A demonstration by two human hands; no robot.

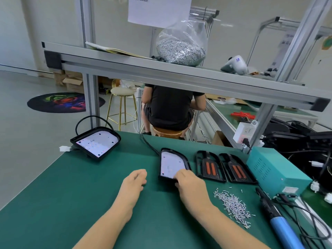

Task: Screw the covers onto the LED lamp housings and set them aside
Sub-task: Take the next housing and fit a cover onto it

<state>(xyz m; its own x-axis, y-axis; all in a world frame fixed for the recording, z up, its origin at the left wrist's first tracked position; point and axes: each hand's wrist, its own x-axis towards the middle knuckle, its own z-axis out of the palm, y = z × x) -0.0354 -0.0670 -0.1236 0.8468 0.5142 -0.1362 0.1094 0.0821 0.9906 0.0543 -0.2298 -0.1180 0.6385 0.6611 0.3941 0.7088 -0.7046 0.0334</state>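
Two bare hands are over the green bench mat (53, 191). The right hand (188, 184) grips the near edge of an LED lamp housing (170, 164), fingers curled over its black rim, white LED board facing up. The left hand (134, 182) hangs just left of it, fingers loosely curled, holding nothing. Just right of that housing, two black covers (209, 167) with orange strips lie side by side, touching. A second lamp housing (97, 142) sits well apart at the mat's far left corner, its cable looping behind. Loose screws (233, 206) are heaped beside the right forearm, and an electric screwdriver (274, 214) with a blue grip lies further right, beside a teal power box (274, 169).
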